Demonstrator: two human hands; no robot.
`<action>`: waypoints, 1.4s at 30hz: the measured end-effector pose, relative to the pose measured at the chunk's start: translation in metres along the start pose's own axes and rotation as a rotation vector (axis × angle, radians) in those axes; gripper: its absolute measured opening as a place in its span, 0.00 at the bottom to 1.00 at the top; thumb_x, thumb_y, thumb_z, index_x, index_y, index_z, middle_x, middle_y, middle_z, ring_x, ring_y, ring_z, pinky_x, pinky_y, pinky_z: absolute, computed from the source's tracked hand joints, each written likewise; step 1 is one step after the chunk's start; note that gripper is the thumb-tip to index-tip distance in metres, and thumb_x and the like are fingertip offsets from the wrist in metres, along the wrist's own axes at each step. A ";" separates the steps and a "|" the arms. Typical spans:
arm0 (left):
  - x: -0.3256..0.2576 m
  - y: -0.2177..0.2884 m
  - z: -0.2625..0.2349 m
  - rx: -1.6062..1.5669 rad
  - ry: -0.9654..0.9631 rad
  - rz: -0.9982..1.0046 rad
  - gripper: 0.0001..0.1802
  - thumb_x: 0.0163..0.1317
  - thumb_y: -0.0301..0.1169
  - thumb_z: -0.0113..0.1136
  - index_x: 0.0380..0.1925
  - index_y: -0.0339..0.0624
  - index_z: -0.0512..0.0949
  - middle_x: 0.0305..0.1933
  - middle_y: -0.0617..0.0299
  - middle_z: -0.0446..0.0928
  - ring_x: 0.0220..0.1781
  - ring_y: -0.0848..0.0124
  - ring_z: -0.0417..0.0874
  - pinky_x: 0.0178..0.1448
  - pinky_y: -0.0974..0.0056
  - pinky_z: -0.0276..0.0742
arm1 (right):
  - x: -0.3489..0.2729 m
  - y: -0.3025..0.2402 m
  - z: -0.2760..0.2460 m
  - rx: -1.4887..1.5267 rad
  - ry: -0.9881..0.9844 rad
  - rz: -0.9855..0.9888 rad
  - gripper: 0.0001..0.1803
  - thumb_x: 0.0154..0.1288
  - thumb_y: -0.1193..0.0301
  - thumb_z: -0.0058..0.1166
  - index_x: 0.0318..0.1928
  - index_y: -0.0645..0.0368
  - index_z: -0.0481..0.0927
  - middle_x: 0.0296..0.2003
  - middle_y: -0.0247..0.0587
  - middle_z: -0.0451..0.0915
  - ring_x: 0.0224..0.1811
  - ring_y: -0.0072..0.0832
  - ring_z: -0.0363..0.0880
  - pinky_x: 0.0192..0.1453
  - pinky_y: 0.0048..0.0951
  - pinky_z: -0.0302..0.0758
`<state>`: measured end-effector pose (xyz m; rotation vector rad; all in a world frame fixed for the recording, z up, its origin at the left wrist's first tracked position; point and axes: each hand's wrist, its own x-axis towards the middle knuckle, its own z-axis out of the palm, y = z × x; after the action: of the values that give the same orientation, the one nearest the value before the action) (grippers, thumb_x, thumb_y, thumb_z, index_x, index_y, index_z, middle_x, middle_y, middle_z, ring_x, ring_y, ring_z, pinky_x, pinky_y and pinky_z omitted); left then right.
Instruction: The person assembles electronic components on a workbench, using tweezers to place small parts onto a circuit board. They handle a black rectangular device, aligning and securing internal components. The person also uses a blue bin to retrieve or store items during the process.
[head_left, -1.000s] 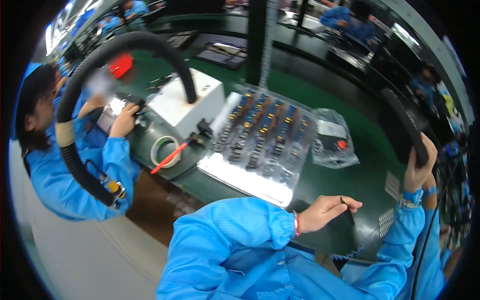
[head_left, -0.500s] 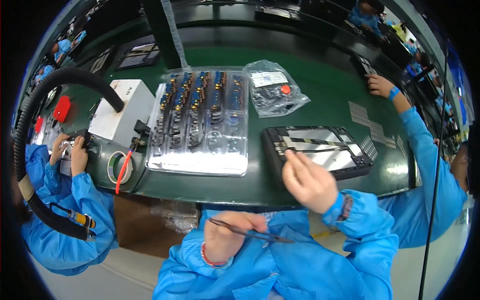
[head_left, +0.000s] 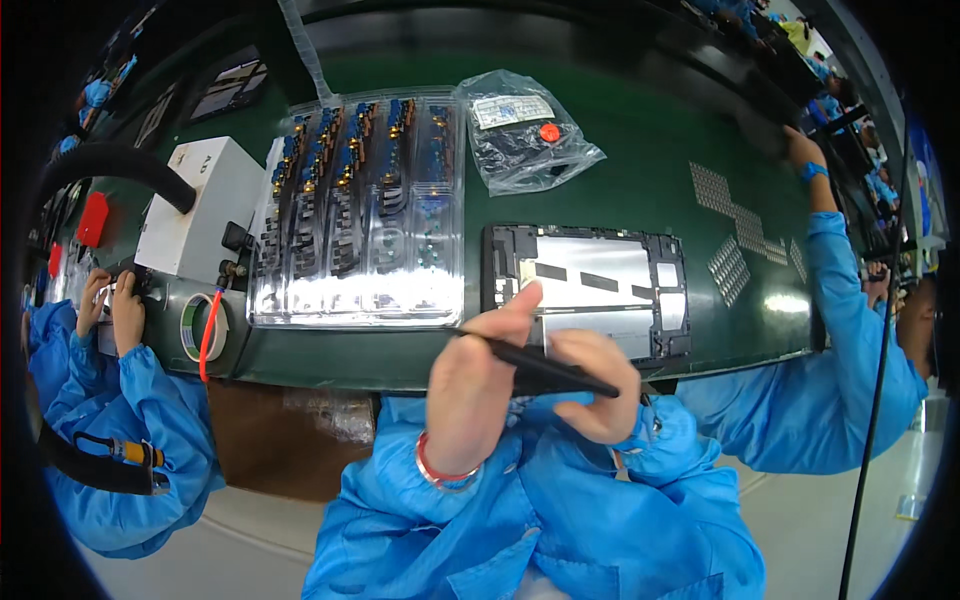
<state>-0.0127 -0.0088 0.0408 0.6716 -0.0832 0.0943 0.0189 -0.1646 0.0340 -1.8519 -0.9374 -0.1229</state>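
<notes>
A: We log the black tweezers [head_left: 535, 365] first. They lie slantwise across both of our hands, just above the near edge of the green bench [head_left: 640, 170], tips toward the left.

B: Grip? We note the left hand [head_left: 475, 385] has thumb and forefinger pressed together on the tip end, the other fingers curled in. The right hand [head_left: 595, 385] is closed around the rear end, fingers folded over it.

A: Agreed. Just beyond the hands we see the black tablet frame [head_left: 585, 290] lying flat on the bench, its silvery inner plate facing up. The left forefinger overlaps its near left corner in the view; we cannot tell whether it touches.

B: Left of the frame, just beside it, we record the clear plastic tray [head_left: 360, 215] with rows of small blue and copper parts. Behind the frame lies a clear bag [head_left: 520, 135] with a red dot on it.

A: Farther left: a white box [head_left: 195, 205] and a roll of tape [head_left: 200, 325] at the bench edge.

B: We also note a co-worker's hands [head_left: 115, 310] at the far left, and another person's blue sleeve [head_left: 845, 300] at the right, arm reaching up along the bench.
</notes>
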 end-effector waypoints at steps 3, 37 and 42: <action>0.016 -0.021 0.014 0.071 -0.098 -0.051 0.24 0.65 0.45 0.40 0.48 0.35 0.68 0.64 0.45 0.52 0.66 0.61 0.53 0.63 0.62 0.55 | 0.003 -0.004 0.011 0.526 0.353 0.053 0.27 0.47 0.71 0.63 0.47 0.67 0.69 0.45 0.49 0.72 0.45 0.33 0.73 0.48 0.31 0.68; 0.100 -0.060 -0.007 1.760 -0.299 0.357 0.26 0.53 0.39 0.55 0.47 0.31 0.68 0.44 0.50 0.70 0.48 0.55 0.69 0.57 0.51 0.61 | 0.051 0.101 -0.076 0.006 -0.013 0.459 0.08 0.60 0.79 0.44 0.40 0.68 0.71 0.38 0.41 0.73 0.42 0.24 0.73 0.47 0.24 0.69; 0.103 -0.060 -0.004 1.767 -0.355 0.306 0.23 0.53 0.37 0.55 0.48 0.37 0.69 0.45 0.51 0.70 0.49 0.55 0.69 0.56 0.49 0.62 | 0.052 0.102 -0.074 -0.153 0.055 0.303 0.08 0.56 0.76 0.50 0.35 0.67 0.76 0.32 0.44 0.75 0.31 0.30 0.75 0.34 0.23 0.70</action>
<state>0.0963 -0.0471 0.0120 2.4401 -0.4706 0.3536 0.1449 -0.2151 0.0185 -2.0986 -0.6147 -0.0599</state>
